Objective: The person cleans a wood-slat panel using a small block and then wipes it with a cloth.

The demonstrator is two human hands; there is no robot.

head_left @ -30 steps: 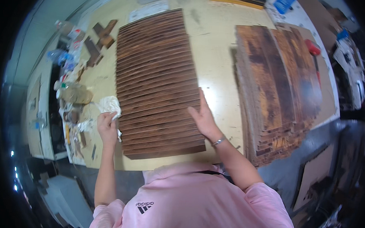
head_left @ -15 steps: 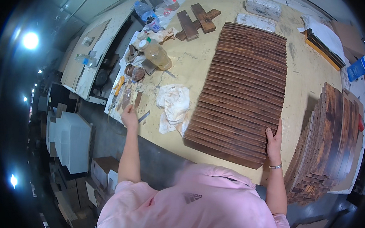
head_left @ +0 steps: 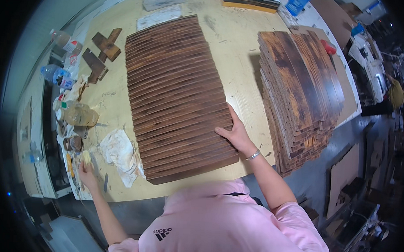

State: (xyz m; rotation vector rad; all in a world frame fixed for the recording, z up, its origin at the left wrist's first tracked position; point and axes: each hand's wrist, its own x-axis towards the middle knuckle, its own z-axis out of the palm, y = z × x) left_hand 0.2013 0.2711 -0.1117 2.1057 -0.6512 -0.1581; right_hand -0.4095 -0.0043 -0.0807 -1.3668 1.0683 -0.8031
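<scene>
This is a woodworking workshop — a large, scuffed workbench (head_left: pixel 241 42) carries a ribbed panel of dark stained slats (head_left: pixel 178 93), a tall stack of stained boards (head_left: pixel 298 89) and wood offcuts (head_left: pixel 101 52). Stained rags (head_left: pixel 119 154) and finish bottles (head_left: pixel 76 115) crowd the bench's left edge — cardboard sheets (head_left: pixel 344 172) lean below.

Two hands are showing: the left hand (head_left: pixel 88 171) and the right hand (head_left: pixel 236 133). One worktop (head_left: pixel 241 42) is carrying one ribbed wooden panel (head_left: pixel 178 95) and one stack of boards (head_left: pixel 300 92). One rag (head_left: pixel 119 154) is lying near the panel. Three dark wood offcuts (head_left: pixel 101 54) are sitting at the far left. At least three plastic bottles (head_left: pixel 66 42) are lining the left edge, with one jar (head_left: pixel 73 143) beside them.
</scene>
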